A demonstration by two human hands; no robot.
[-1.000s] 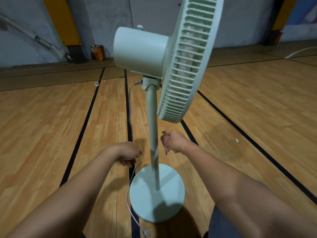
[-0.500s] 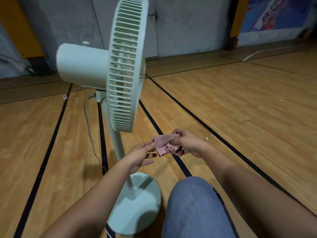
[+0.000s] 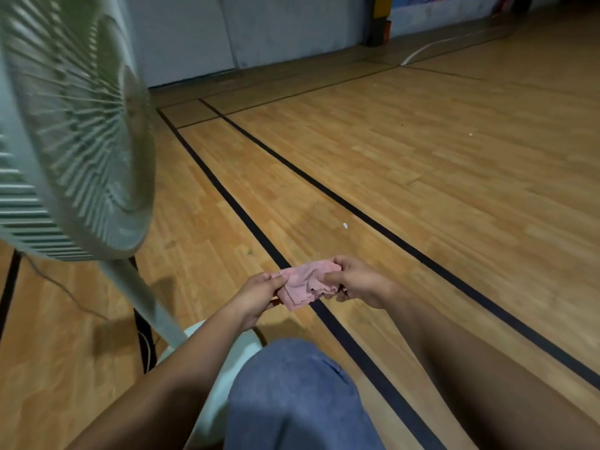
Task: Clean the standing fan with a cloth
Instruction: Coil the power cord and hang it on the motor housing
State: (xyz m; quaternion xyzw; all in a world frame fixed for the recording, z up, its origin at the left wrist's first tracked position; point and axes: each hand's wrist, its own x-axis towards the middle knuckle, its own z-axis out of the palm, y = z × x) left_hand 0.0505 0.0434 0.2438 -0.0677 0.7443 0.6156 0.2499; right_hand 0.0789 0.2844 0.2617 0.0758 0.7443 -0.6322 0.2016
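Observation:
A pale green standing fan (image 3: 74,134) fills the left side, its grille blurred, its pole (image 3: 143,306) slanting down to a round base (image 3: 211,404) partly hidden behind my left forearm and knee. A crumpled pink cloth (image 3: 305,284) is stretched between both hands, low in the middle and to the right of the pole. My left hand (image 3: 259,292) pinches its left end. My right hand (image 3: 357,282) grips its right end with curled fingers.
Wooden gym floor with black lines (image 3: 324,313) runs under the hands. My knee in blue jeans (image 3: 292,394) rises at the bottom centre. The fan's thin cord (image 3: 65,290) trails over the floor at left. A grey wall (image 3: 201,30) and a white cable (image 3: 431,47) lie far back.
The view swung right and closer, so the fan head now sits at the far left. My left hand closed onto the cloth, which both hands now hold.

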